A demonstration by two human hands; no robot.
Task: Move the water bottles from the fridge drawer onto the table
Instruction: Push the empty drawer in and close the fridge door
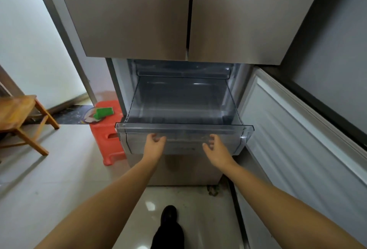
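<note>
Head cam, the only view: both arms reach fwd to the pulled-out fridge drawer [184, 129], a clear plastic bin sticking out of the lower compartment w/ its front lip toward the person. Left hand [155, 145] sits at the drawer's front wall, left of centre, fingers loosely curled just under the lip; right hand [215, 148] mirrors it right of centre, fingers relaxed and partly spread. Neither visibly clamps the plastic. Can't tell if fingertips touch the wall or hover just off it. Two hands placed evenly either side of centre probably means the drawer gets slid straight w/o jamming on its rails; whether pulling or pushing, can't say.

Water bottles: none visible. Drawer interior looks bare through to its back wall, so prob. they're already out, or somewhere out of shot. Table not clearly in frame either.

Drawer itself: transparent, greyish, ribbed floor, thick flat front lip, rounded corners.

Lower fridge door [297, 129] swung open to the right, white inner liner showing. Upper doors [178, 14] shut. Red stool [107, 129] w/ green item beside the fridge's left side; wooden chair [21, 115] at far left.
</note>
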